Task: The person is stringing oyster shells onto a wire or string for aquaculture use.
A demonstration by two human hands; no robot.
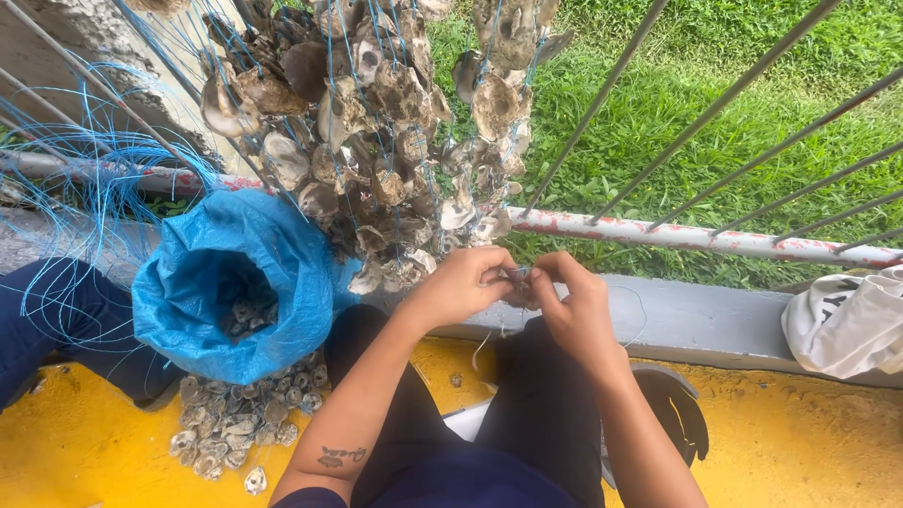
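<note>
My left hand [463,285] and my right hand [572,303] meet over my lap, fingertips pinched together on a small oyster shell [516,276] and a thin line. Strings of oyster shells [376,141] hang from blue twine on the railing just above and left of my hands. A blue sack [226,282] holding more shells stands open to the left of my left forearm. Loose shells [235,419] lie in a heap on the yellow floor below the sack.
A rusty white railing bar [696,237] with slanted grey rods runs across, grass behind it. A grey concrete curb [696,320] lies under it. A white cloth bag [847,320] sits at the right. Another person's dark trouser leg [56,310] is at the left. Blue twine [85,169] hangs tangled.
</note>
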